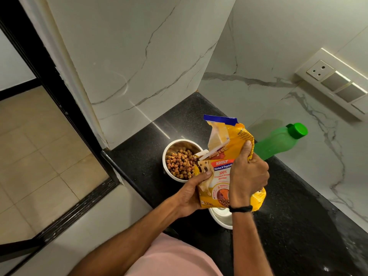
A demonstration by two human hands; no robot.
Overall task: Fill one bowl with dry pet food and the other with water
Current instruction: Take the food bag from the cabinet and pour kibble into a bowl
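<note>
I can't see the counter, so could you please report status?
Left hand and right hand grip the food bag. Far bowl holds kibble; near bowl mostly hidden beneath bag. Green bottle capped, behind bag.

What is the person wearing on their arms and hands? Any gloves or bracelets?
No gloves, and no rings that I can see. The left hand and right hand are bare, and both forearms are bare too, with no sleeves showing. A thin black band goes round the right wrist. Pink clothing shows lower down, on the person's body.
</note>
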